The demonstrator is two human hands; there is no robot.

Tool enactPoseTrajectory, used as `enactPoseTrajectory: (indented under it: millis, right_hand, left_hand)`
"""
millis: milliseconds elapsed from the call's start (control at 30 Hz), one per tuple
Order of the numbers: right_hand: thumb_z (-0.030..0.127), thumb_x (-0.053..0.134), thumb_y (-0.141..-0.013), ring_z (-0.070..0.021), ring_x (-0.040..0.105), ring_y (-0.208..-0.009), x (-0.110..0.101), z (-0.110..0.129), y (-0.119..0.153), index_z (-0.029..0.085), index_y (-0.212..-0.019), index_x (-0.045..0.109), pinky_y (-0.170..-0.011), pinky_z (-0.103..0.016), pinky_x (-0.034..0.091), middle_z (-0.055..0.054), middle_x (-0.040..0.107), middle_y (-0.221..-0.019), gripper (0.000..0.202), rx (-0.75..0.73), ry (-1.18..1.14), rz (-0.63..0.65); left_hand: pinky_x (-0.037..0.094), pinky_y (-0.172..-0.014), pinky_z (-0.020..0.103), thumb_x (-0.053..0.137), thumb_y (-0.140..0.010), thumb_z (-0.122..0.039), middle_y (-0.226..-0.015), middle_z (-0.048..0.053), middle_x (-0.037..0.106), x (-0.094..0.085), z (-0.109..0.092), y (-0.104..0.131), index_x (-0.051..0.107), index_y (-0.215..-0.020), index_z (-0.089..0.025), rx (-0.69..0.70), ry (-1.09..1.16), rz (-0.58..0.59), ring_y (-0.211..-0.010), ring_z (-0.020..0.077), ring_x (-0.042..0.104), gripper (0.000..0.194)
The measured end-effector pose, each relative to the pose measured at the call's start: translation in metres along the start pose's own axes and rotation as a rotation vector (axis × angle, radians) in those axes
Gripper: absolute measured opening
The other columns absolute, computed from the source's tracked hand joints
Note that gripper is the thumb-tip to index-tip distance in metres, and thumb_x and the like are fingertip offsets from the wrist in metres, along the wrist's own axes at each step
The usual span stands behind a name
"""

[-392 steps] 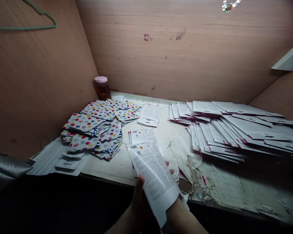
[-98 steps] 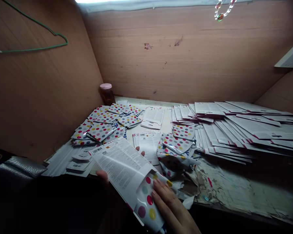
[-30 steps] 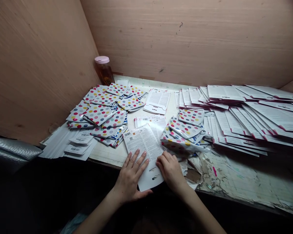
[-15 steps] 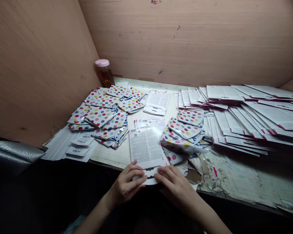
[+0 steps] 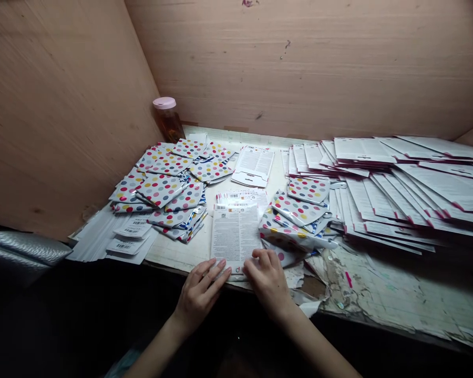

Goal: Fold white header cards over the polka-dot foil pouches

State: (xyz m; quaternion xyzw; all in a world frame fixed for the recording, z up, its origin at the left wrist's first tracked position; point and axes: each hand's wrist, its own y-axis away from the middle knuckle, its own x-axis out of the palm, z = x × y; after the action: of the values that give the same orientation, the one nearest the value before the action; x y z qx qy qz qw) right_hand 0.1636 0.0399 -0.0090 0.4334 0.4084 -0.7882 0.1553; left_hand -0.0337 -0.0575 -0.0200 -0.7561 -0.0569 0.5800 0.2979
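Note:
A white printed cardboard sleeve [image 5: 236,236] lies flat near the table's front edge, its small-print side up. My left hand [image 5: 201,289] rests with fingers stretched over the sleeve's lower left corner. At the lower right, my right hand [image 5: 268,281] has its fingers curled against the same sleeve's near edge. The tab with hang slots does not show at that edge. Just behind lie more printed sleeves [image 5: 242,196], fanned out and partly covered. To the right is a pile of polka-dot pouches [image 5: 299,210], close to my right hand.
More polka-dot pouches [image 5: 161,186] are heaped at left, beside white barcode slips [image 5: 128,244]. A pink-lidded bottle [image 5: 168,119] stands in the back corner. A stack of sleeves [image 5: 254,165] lies at centre back; many more sleeves [image 5: 410,194] spread at right. Wooden panels [image 5: 299,68] enclose the table.
The slotted tab at the sleeve's near edge showed between my hands and is now out of sight. My right hand has curled its fingers and shifted slightly up; my left has moved slightly left.

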Motion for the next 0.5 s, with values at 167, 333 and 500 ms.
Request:
enactPoseTrajectory:
  millis: [167, 333, 500]
  right_hand:
    - [0.026, 0.050, -0.097, -0.0280, 0.058, -0.110, -0.022, 0.007, 0.008, 0.016, -0.109, 0.065, -0.089, -0.045, 0.051, -0.014, 0.067, -0.114, 0.022, -0.223, -0.039, -0.078]
    - [0.006, 0.037, -0.094, -0.0305, 0.057, -0.121, -0.044, 0.018, -0.004, 0.001, -0.121, 0.059, -0.096, -0.047, 0.054, -0.020, 0.068, -0.116, 0.035, -0.408, -0.024, -0.128]
    - [0.008, 0.040, -0.091, -0.0340, 0.061, -0.115, -0.077, 0.036, -0.028, -0.004, -0.114, 0.063, -0.095, -0.048, 0.055, -0.023, 0.069, -0.113, 0.034, -0.401, 0.149, -0.204]
  left_hand:
    - [0.052, -0.093, 0.035, 0.046, -0.095, -0.012, -0.122, 0.008, 0.069, -0.024, 0.009, 0.000, 0.054, -0.135, -0.019, 0.132, 0.016, 0.040, -0.115, 0.0216, 0.059, 0.041]
    - [0.046, -0.102, 0.038, 0.043, -0.094, -0.011, -0.116, 0.007, 0.071, -0.052, -0.009, -0.022, 0.059, -0.130, -0.015, 0.186, -0.074, -0.136, -0.119, 0.0233, 0.059, 0.039]
    - [0.038, -0.109, 0.030, 0.038, -0.096, -0.016, -0.103, -0.002, 0.076, -0.063, -0.023, -0.045, 0.066, -0.122, -0.022, 0.321, -0.043, -0.309, -0.094, 0.0155, 0.068, 0.038]
